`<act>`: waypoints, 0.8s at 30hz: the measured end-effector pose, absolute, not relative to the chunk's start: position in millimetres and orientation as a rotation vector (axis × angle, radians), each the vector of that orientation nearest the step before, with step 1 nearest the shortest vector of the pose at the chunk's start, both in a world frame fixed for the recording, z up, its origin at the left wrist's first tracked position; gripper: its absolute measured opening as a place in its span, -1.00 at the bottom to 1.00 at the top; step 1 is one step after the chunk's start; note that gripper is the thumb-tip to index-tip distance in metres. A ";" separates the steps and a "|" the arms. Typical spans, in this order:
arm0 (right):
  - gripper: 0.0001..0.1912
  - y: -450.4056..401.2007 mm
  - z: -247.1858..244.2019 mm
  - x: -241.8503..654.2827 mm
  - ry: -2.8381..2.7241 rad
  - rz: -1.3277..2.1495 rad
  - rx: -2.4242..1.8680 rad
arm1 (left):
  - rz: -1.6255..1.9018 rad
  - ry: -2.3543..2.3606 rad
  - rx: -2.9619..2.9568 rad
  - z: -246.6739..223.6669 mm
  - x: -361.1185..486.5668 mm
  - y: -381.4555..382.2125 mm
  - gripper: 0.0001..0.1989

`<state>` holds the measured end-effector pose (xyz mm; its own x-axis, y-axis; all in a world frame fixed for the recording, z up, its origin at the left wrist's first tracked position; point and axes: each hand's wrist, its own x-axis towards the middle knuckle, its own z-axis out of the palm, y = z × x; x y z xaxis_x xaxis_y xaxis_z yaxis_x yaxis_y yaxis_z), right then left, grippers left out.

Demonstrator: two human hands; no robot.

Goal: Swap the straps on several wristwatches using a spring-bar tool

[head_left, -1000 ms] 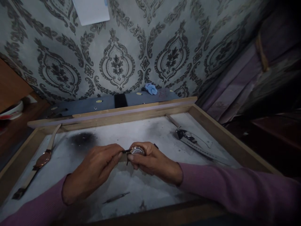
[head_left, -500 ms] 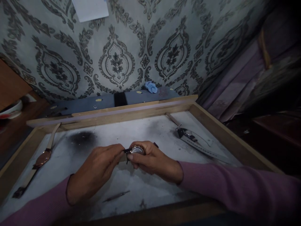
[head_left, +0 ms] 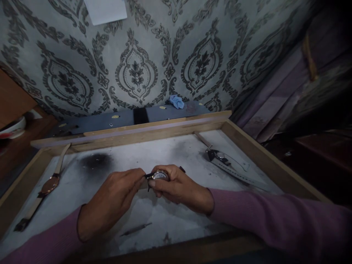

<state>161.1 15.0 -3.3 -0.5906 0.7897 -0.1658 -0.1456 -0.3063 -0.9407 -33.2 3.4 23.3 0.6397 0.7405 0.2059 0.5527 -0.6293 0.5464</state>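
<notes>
A round silver-rimmed wristwatch (head_left: 160, 175) with a pale dial is held above the middle of the tray. My right hand (head_left: 178, 185) is closed around its case, thumb on the near edge. My left hand (head_left: 117, 196) pinches the dark strap or a dark piece at the watch's left side; its fingertips partly hide what is there. Below the hands, a thin metal spring bar tool (head_left: 136, 229) lies on the white surface. To the left rests a watch with a brown face and a light strap (head_left: 50, 184).
A wooden-edged tray (head_left: 156, 127) surrounds the work surface. At its right side lie another watch (head_left: 220, 155) and a long pale strap (head_left: 242, 176). Behind the tray are a blue crumpled cloth (head_left: 176, 102) and a patterned wall. A bowl (head_left: 13, 128) stands at far left.
Both hands keep nearly the same place and hold on the watch. The watch case looks very slightly turned; nothing else has visibly moved.
</notes>
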 end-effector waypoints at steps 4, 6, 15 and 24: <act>-0.69 15.4 -2.8 161.0 -1.289 1.958 -0.888 | 0.570 1.031 2.418 23.6 -34.5 3.4 -0.72; -0.69 15.4 -1.5 161.0 -1.282 1.966 -0.899 | 0.540 1.045 2.425 24.8 -34.7 3.3 -0.72; -0.72 15.1 -2.4 160.5 -1.255 1.984 -0.874 | 0.565 1.034 2.419 24.0 -33.4 2.6 -0.73; -0.73 14.9 -1.5 160.8 -1.261 1.973 -0.867 | 0.491 1.089 2.454 24.3 -36.4 2.9 -0.71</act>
